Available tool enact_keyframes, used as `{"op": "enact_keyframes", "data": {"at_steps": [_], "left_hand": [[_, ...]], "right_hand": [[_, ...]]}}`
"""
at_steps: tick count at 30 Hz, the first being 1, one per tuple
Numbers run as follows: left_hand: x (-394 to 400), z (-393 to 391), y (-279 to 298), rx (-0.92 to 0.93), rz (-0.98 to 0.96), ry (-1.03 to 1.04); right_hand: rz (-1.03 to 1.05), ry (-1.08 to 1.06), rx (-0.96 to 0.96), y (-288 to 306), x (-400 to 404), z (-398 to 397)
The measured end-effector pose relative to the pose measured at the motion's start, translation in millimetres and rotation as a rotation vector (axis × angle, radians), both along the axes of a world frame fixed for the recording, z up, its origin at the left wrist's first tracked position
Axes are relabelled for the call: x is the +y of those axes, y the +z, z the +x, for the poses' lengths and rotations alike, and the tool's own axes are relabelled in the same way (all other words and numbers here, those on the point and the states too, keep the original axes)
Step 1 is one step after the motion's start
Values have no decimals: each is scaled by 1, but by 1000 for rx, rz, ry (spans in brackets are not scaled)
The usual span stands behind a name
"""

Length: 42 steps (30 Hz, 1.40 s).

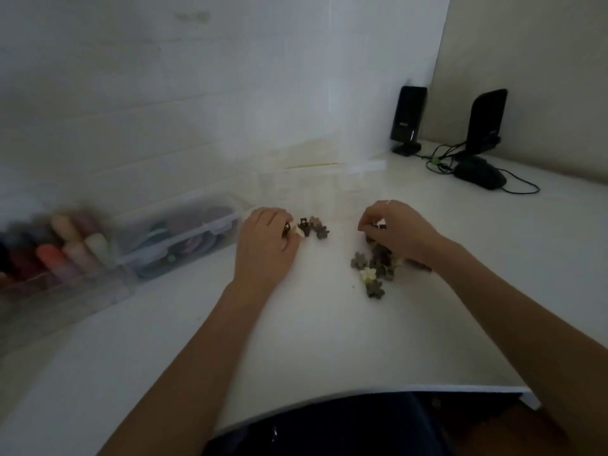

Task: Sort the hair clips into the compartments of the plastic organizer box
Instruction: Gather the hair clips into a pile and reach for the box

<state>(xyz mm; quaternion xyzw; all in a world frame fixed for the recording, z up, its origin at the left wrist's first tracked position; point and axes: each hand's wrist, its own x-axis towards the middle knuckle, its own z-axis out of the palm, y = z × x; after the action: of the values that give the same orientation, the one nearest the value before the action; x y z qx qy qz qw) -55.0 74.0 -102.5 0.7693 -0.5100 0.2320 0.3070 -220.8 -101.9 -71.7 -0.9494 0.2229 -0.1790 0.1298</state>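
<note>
Small flower-shaped hair clips lie on the white table in two groups. A pile of grey, brown and cream clips sits under and beside my right hand, whose fingers pinch a small cream and dark clip. A smaller cluster of dark clips lies just right of my left hand, which is curled around a cream and dark clip at its fingertips. The clear plastic organizer box stands at the left, blurred, with coloured items in its compartments.
A second clear container with coloured rolls sits at the far left. Two black speakers and a black mouse with cables stand at the back right corner. The table's front edge curves near my body.
</note>
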Motion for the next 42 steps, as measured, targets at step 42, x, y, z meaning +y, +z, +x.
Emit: {"op": "enact_keyframes", "data": {"at_steps": [42], "left_hand": [[-65,-114,6,994,-3,-108]], "right_hand": [[778,-203,-351,-30,7,-75]]}}
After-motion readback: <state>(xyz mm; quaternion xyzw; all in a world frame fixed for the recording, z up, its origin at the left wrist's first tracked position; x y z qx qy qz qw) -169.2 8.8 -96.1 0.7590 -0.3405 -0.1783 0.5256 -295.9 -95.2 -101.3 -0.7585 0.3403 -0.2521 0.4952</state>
